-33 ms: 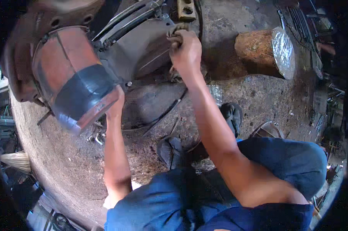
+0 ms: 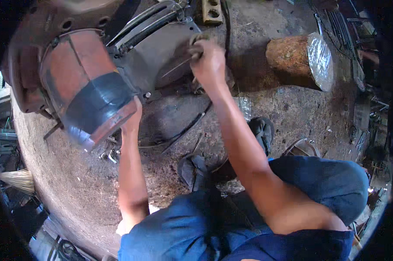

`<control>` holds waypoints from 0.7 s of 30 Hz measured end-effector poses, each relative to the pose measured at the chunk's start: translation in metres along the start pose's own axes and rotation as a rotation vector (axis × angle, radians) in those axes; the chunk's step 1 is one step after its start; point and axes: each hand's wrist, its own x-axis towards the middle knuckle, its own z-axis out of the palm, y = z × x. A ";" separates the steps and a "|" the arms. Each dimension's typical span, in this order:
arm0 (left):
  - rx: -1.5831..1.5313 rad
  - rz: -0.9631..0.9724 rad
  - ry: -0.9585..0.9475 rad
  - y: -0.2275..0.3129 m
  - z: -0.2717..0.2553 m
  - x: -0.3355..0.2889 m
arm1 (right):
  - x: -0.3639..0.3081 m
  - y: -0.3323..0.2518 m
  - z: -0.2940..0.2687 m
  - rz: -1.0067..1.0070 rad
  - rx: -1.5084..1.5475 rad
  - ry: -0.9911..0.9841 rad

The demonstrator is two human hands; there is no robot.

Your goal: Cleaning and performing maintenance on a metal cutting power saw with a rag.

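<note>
My left hand [image 2: 132, 118] grips the lower right rim of a large reddish-brown cylinder [image 2: 81, 55] with a broad black band and a glossy end. Most of its fingers are hidden behind the rim. My right hand [image 2: 210, 61], slightly blurred, is closed round a dark brown crumpled cloth [image 2: 197, 43]. It hangs over the right side of a dull grey metal body [image 2: 159, 52] that joins the cylinder. A thin pale line, perhaps a rod or wire, runs toward that hand over the grey surface. A coil spring [image 2: 148, 31] lies along the top of the body.
A short log [image 2: 288, 55] with a shiny wrapped end lies at the right. A block with holes [image 2: 212, 12] stands at the far side. My feet [image 2: 192, 172] are on the stained floor, near a black cable [image 2: 192, 124]. A bundle of bristles [image 2: 19, 180] lies at left.
My right hand has shifted slightly nearer to me with the cloth. The cylinder and my left hand appear a little farther right.
</note>
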 end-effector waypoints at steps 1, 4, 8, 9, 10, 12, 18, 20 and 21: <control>0.005 -0.009 0.012 -0.014 0.014 0.001 | 0.003 -0.003 -0.001 0.045 -0.071 -0.038; 0.030 -0.046 -0.018 -0.033 0.024 0.007 | -0.020 -0.037 0.031 -0.023 -0.001 -0.318; -0.039 0.326 0.220 -0.010 -0.014 0.002 | -0.011 -0.065 0.013 0.095 0.174 -0.170; -0.169 0.310 0.183 -0.010 -0.022 -0.004 | -0.011 -0.052 0.021 -0.053 0.094 0.088; -0.169 0.295 0.240 -0.007 -0.028 -0.012 | -0.011 -0.054 0.020 -0.101 -0.024 0.066; -0.208 0.284 0.288 -0.001 -0.026 -0.029 | -0.017 -0.060 0.025 -0.184 -0.143 0.034; -0.203 0.355 0.313 -0.018 -0.037 -0.081 | -0.049 -0.090 0.027 0.161 0.177 -0.454; -0.408 0.325 0.282 -0.015 -0.043 -0.087 | -0.039 -0.052 0.028 0.093 0.351 -0.331; -0.407 0.300 0.300 -0.019 -0.045 -0.088 | -0.038 -0.038 0.027 0.052 0.124 -0.233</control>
